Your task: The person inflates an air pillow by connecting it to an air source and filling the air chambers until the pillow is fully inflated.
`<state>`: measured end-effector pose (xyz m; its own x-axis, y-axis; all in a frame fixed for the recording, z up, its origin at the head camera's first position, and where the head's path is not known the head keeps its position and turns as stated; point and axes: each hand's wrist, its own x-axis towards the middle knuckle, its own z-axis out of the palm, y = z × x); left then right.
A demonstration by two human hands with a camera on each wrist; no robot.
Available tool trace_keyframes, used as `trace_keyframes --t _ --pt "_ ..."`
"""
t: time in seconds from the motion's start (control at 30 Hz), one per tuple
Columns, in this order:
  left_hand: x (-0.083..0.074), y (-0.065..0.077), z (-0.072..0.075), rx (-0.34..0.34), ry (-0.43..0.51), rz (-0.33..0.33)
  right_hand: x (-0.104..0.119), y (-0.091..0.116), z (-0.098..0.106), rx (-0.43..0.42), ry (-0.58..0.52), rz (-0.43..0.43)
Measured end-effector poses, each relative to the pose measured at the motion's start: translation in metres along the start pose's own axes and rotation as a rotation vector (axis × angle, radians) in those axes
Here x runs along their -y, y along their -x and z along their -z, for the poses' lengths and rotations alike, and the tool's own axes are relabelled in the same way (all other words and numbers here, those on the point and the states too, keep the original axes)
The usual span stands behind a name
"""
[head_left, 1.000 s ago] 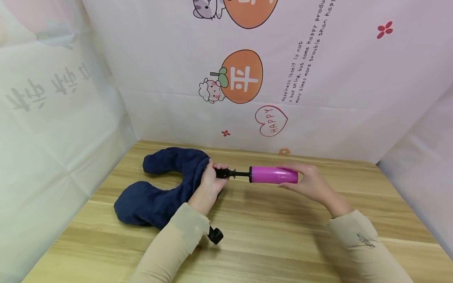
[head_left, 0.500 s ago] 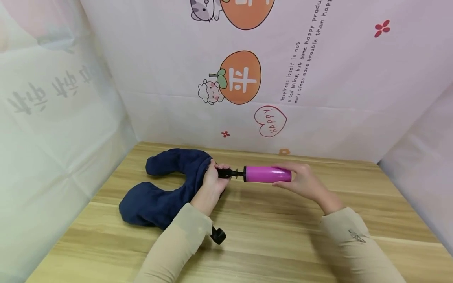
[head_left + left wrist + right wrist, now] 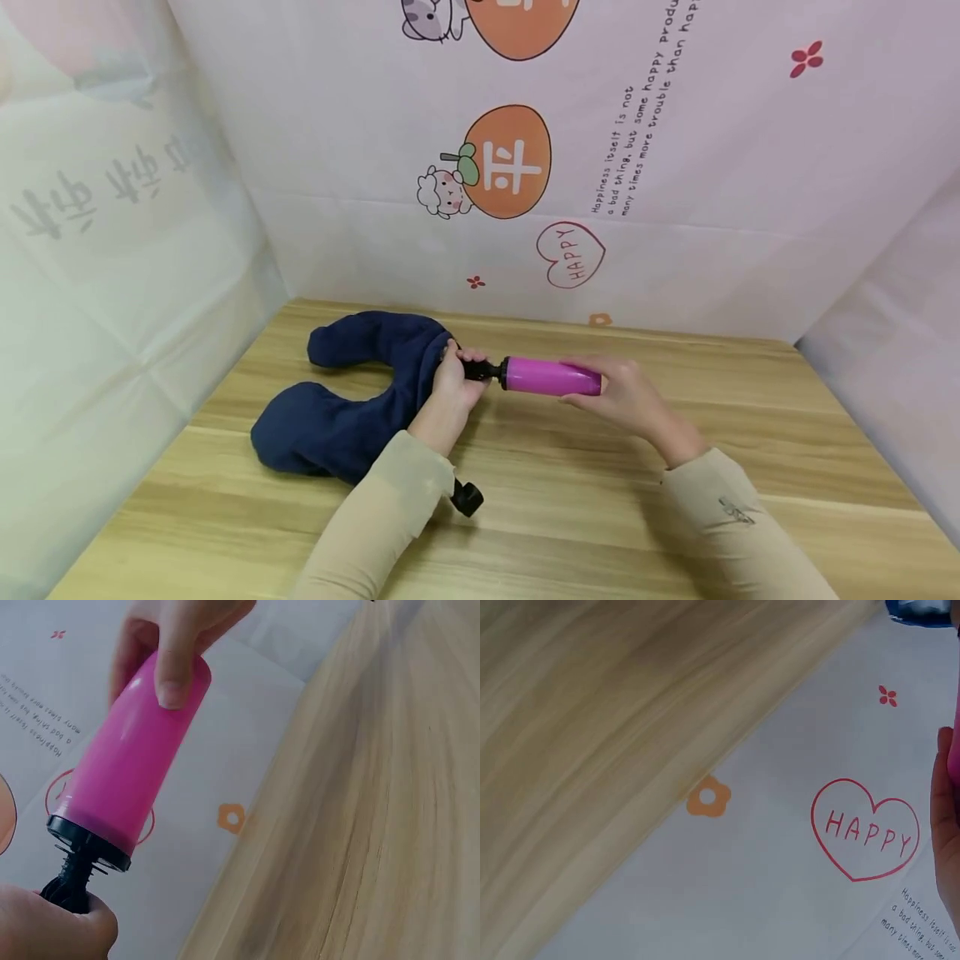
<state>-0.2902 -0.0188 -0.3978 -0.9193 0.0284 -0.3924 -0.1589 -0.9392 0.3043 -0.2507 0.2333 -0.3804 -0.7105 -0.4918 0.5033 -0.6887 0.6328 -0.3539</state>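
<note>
A pink hand pump (image 3: 551,377) with a black handle lies level above the table in the head view. My left hand (image 3: 453,379) grips its black handle end, right against the navy U-shaped neck pillow (image 3: 330,425). Around the far end of the pink barrel, my right hand (image 3: 622,396) curls its fingers and thumb. In the left wrist view the pump barrel (image 3: 135,750) meets a black collar, and only a short piece of rod shows before the left fingers (image 3: 60,926). Where the pump meets the pillow is hidden behind the left hand.
A black buckle (image 3: 467,498) on a strap pokes out from under the left forearm. The wood-grain table (image 3: 600,517) runs back to a white printed cloth wall (image 3: 675,275), with more cloth at both sides.
My right hand has moved left with the pink barrel, and the black rod showing between barrel and left hand has shortened. The left hand keeps its grip beside the pillow.
</note>
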Motion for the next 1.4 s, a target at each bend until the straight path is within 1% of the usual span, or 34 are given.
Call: trace_keyframes --t 0.1,0.2,0.37,0.5,0.6,0.67,0.77,0.83,0.93,1.03,1.13,1.27,1.4 --pt "-0.002 0.0 0.001 -0.009 0.016 -0.009 -0.002 0.002 0.003 -0.026 -0.004 -0.005" --pt "-0.006 0.001 0.0 -0.009 0.011 -0.006 -0.009 0.007 0.011 -0.026 0.006 -0.034" --pt "-0.005 -0.001 -0.003 -0.017 0.009 -0.022 -0.013 0.01 0.019 -0.04 0.049 -0.071" --pt "-0.001 -0.001 -0.006 -0.002 0.003 0.004 -0.006 0.001 0.012 -0.027 0.051 -0.011" --pt "-0.002 -0.001 -0.006 -0.003 0.005 0.003 -0.005 -0.004 0.008 -0.002 0.003 0.01" --pt "-0.005 -0.001 -0.005 -0.01 0.007 -0.016 -0.007 -0.003 0.01 -0.005 -0.014 -0.024" --pt "-0.009 -0.001 -0.004 -0.009 0.002 -0.022 -0.013 0.001 0.016 -0.004 -0.016 -0.073" --pt "-0.011 -0.002 -0.003 -0.011 0.003 -0.023 -0.015 0.003 0.017 -0.009 -0.011 -0.082" --pt "-0.008 -0.003 -0.004 -0.009 0.0 -0.02 -0.011 -0.001 0.011 -0.01 0.011 -0.06" --pt "-0.004 -0.001 -0.006 -0.007 -0.003 -0.018 -0.006 -0.007 0.002 -0.01 -0.001 -0.034" --pt "-0.005 0.001 -0.005 -0.008 -0.015 -0.029 -0.007 -0.007 0.0 0.017 -0.043 -0.075" --pt "-0.012 0.001 -0.002 -0.012 -0.026 -0.024 -0.017 0.003 0.008 0.064 -0.073 -0.192" --pt "-0.018 -0.001 0.0 -0.016 -0.013 -0.017 -0.028 0.012 0.018 0.075 -0.102 -0.232"
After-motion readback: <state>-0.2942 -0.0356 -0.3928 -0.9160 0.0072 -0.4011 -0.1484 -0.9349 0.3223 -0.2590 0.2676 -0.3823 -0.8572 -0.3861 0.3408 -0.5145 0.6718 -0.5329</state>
